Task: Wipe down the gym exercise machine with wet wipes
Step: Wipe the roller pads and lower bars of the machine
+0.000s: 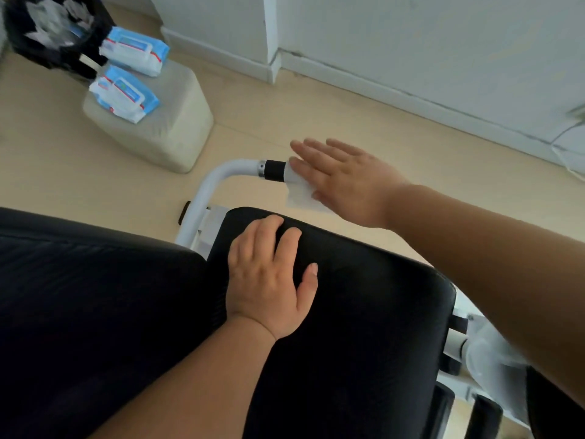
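The exercise machine has a black padded seat (364,296) and a white tube handle (221,175) ending in a black grip (274,170). My left hand (272,283) rests flat on the seat's far edge, fingers spread. My right hand (345,182) lies with straight fingers over the end of the black grip, pressing a white wet wipe (299,193) against it. The wipe hangs below my palm. The grip's far end is hidden under the wipe and hand.
Two blue wet-wipe packs (134,50) (125,95) lie on a beige cushion block (171,131) on the floor at left. A black bin (50,30) with used wipes stands behind them. A second black pad (95,296) fills the lower left. White wall and skirting run behind.
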Demonstrator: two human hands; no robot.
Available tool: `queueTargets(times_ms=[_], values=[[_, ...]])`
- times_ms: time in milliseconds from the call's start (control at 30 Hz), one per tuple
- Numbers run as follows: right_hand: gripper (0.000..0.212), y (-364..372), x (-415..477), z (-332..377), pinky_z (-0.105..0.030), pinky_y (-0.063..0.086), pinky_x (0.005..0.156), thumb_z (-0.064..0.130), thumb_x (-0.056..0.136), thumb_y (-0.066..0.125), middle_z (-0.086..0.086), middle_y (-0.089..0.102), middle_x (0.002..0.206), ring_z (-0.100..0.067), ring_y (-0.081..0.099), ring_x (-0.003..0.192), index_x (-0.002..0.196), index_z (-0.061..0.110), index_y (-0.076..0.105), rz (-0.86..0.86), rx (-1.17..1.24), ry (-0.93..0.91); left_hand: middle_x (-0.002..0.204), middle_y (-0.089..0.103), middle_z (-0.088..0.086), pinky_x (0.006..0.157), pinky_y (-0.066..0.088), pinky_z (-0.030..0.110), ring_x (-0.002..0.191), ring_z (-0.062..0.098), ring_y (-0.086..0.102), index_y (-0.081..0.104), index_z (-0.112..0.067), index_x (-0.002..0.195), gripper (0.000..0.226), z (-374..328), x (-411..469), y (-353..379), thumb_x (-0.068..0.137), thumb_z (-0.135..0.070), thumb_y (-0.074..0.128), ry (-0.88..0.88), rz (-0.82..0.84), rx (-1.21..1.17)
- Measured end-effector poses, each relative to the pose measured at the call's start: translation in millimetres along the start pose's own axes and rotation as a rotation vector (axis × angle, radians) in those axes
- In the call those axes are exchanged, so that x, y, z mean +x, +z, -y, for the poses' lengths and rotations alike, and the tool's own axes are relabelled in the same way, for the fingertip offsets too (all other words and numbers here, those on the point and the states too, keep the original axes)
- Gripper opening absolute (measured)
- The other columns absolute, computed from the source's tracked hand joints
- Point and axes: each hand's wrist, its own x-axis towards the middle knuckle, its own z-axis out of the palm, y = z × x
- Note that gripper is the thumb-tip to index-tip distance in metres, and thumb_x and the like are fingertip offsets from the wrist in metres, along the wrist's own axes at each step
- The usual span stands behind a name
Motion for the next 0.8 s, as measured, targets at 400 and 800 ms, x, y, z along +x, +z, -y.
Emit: queueTargets(times_ms=[400,800], values=[[0.067,7,67,25,-0.04,0.042,0.083,0.047,0.11,0.026,-0.01,0.046,0.15,-0.033,0.058,0.122,0.163,0.011,0.006,0.147,-0.067,0.161,0.134,0.05,0.013,0.102,0.037,0.052,0.126,0.037,0.046,0.056,-0.014,0.123,0.052,1,2,0,0.084,-0.048,0.054,-0.001,-0.006,-0.002],[0.047,31,-7,-12,-0.043,0.04,0.08,0.018,0.099,0.046,-0.011,0.052,0.116,-0.032,0.048,0.095,0.144,0.011,0.056,-0.449,-0.283,-0.008,0.135,0.049,0.013,0.1,0.038,0.054,0.127,0.037,0.046,0.053,-0.015,0.124,0.053,0,2,-1,0.083,-0.048,0.053,-0.003,0.013,-0.005]])
